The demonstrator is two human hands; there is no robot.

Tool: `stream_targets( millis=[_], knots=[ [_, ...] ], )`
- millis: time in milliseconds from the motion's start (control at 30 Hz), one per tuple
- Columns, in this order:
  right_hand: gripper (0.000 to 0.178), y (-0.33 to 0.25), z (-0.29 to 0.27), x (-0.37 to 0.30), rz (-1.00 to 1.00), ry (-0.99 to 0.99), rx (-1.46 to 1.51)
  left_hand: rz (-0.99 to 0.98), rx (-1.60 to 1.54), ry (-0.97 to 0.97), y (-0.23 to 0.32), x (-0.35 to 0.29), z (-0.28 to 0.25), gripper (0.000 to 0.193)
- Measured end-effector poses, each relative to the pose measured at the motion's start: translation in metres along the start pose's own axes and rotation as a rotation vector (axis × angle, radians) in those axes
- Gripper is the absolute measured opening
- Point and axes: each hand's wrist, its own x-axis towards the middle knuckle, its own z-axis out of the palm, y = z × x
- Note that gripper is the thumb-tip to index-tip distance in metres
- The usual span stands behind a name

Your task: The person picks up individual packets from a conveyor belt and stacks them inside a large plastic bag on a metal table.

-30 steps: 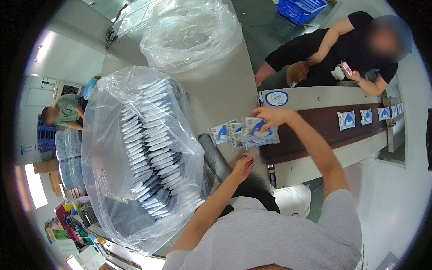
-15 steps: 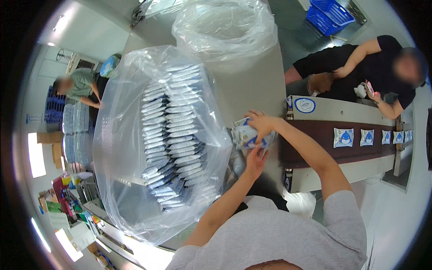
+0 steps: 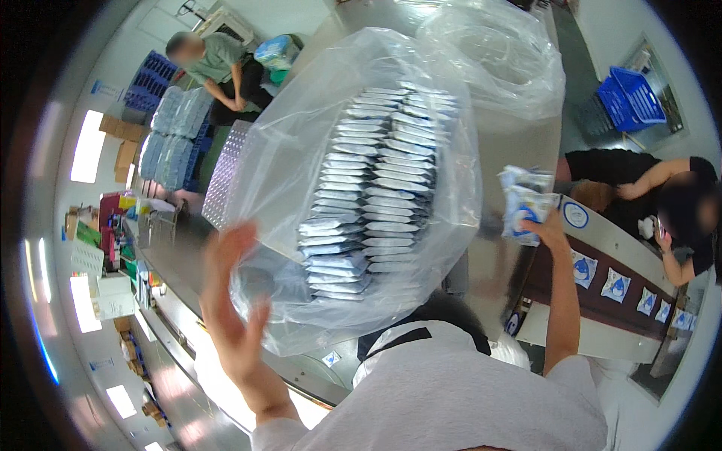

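Note:
A large clear plastic bag [image 3: 259,177] lies on the metal table, mouth spread wide. Rows of small white-and-blue packets [image 3: 398,177] stand on edge inside it, packed side by side. My right hand [image 3: 553,229] grips a few white-and-blue packets [image 3: 523,201] over the table, to the right of the bag; their exact number is hard to make out. At the bag's near left edge my left hand [image 3: 235,319] is raised, blurred by motion, its thumb and fingers apart. Nothing shows in it.
On the right, a dark conveyor belt [image 3: 594,297] carries several spaced packets. Another clear bag [image 3: 500,64] lies at the table's far end. A blue basket [image 3: 630,99] stands on the floor. One person [image 3: 688,203] sits beyond the conveyor, another [image 3: 226,71] at far left.
My hands have come apart: the left has swung to the bag's left edge, while the right keeps hold of the packets. The whole view has turned, shifting the bag rightward in the picture.

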Motion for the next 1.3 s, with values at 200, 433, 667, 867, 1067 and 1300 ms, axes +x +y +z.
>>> stream_targets(
  millis=[200,433,667,867,1067,1300],
  knots=[
    [0.086,-0.172,0.074,0.015,-0.610,-0.029,-0.028,-0.022,0.802,-0.175,-0.163,0.075,-0.022,0.056],
    [0.099,-0.230,0.259,0.091,-0.594,-0.275,-0.920,-0.228,0.118,-0.178,-0.176,0.116,-0.026,0.017],
    [0.071,-0.217,0.344,0.108,-0.516,-0.782,-0.696,-0.397,-0.832,0.194,-0.261,0.060,0.010,0.026],
    [0.040,-0.113,0.382,0.096,-0.342,-0.161,0.428,-0.586,-0.859,0.381,-0.289,0.032,0.123,0.029],
    [0.029,-0.115,0.386,0.088,-0.377,-0.123,0.330,-0.591,-0.794,0.291,-0.294,0.034,0.135,0.031],
    [0.015,-0.135,0.286,0.025,-0.502,0.127,-0.004,-0.642,-0.692,0.288,-0.313,-0.051,0.133,0.033]
  ],
)
